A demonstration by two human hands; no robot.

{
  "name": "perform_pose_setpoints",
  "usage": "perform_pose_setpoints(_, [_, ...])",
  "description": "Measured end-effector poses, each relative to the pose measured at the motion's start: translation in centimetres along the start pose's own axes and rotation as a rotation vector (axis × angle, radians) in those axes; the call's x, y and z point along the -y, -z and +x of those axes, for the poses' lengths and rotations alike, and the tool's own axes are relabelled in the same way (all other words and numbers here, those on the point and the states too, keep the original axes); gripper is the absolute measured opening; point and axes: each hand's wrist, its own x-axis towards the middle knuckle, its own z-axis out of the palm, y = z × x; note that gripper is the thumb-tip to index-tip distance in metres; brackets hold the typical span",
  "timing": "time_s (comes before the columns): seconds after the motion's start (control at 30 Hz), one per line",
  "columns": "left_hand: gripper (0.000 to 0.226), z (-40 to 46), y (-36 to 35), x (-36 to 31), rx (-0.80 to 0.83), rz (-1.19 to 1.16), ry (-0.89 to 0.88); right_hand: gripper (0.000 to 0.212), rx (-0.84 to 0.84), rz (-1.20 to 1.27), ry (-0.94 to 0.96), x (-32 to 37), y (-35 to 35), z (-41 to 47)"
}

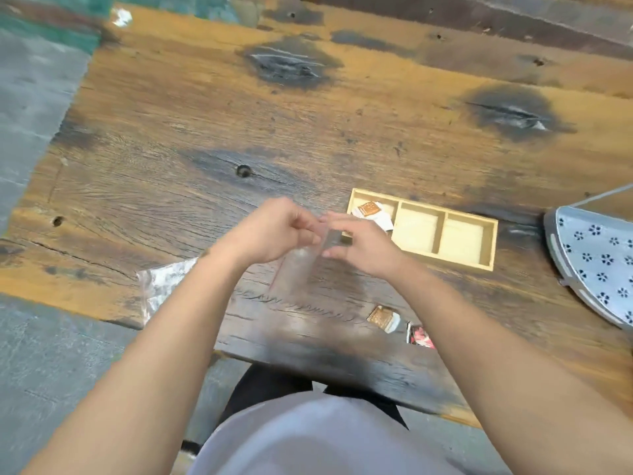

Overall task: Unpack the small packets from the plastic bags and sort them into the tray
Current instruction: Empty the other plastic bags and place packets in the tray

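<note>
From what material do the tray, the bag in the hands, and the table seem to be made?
Tray: likely pale unfinished wood, matte, with thin dividers.
Bag: clear thin plastic; the table shows through it, though it is blurred.
Table: rough old wood planks, with visible grain, cracks, knots and dark stains.

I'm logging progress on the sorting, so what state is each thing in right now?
Clear plastic bag: held up over the table by both hands, blurred.
Left hand: pinches the bag's top.
Right hand: fingers on the bag's top edge.
Wooden tray: left compartment holds packets, the other two look bare.
Cracker packet: loose on the table.
Red packet: loose beside it.
Second plastic bag: lying crumpled on the table.
</note>
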Motion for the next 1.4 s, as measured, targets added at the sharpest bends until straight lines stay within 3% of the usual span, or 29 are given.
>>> perform_pose_setpoints(0.03, [0.011, -0.1, 0.4, -0.4, -0.002, -0.105, -0.006, 0.016, -0.002, 0.028, -0.011, 0.1, 0.3, -0.3])
perform_pose_setpoints(0.07, [0.011, -0.3, 0.8, -0.7, -0.042, -0.264, 0.007, 0.008, -0.012, 0.106, -0.031, -0.1, 0.6, -0.5])
perform_pose_setpoints(0.17, [0.036, -0.6, 1.2, 1.5, -0.252, -0.810, 0.139, 0.006, -0.054, 0.348, -0.089, -0.6, 1.8, -2.1])
perform_pose_setpoints(0.27, [0.072, -1.1, -1.3, 4.6, -0.180, -1.307, 0.229, 0.005, -0.145, 0.543, -0.146, -1.0, 2.5, -3.6])
perform_pose_setpoints(0.33, [0.088, -1.1, -4.1, 5.4, -0.039, -1.411, 0.243, 0.015, -0.233, 0.720, -0.212, -1.2, 2.8, -4.3])
perform_pose_setpoints(0.47, [0.095, -0.4, -8.5, 3.8, 0.240, -1.319, 0.178, 0.005, -0.277, 1.030, -0.338, -1.8, 3.5, -5.9])
perform_pose_setpoints(0.57, [0.089, 0.2, -10.8, 2.3, 0.322, -1.230, 0.240, 0.002, -0.285, 1.236, -0.405, -2.7, 3.6, -7.3])
perform_pose_setpoints(0.67, [0.070, 0.6, -13.3, 0.9, 0.374, -1.175, 0.288, 0.011, -0.276, 1.343, -0.443, -3.8, 3.6, -8.2])
perform_pose_setpoints(0.8, [0.051, 1.3, -15.1, -1.0, 0.365, -1.195, 0.262, 0.006, -0.268, 1.461, -0.413, -4.7, 4.2, -9.7])
perform_pose_setpoints(0.9, [0.040, 1.5, -15.6, -1.3, 0.323, -1.243, 0.276, 0.005, -0.318, 1.411, -0.411, -5.8, 4.9, -10.9])
perform_pose_setpoints(1.13, [0.047, 2.1, -16.3, -0.9, 0.238, -1.232, 0.368, 0.008, -0.413, 1.202, -0.439, -7.5, 5.3, -12.7])
perform_pose_setpoints(1.3, [0.039, 1.9, -16.5, -0.3, 0.206, -1.148, 0.401, 0.023, -0.468, 1.312, -0.339, -8.5, 5.9, -13.4])
perform_pose_setpoints(1.4, [0.041, 2.0, -16.1, 0.5, 0.093, -1.101, 0.478, 0.024, -0.418, 1.222, -0.350, -8.6, 5.9, -13.2])
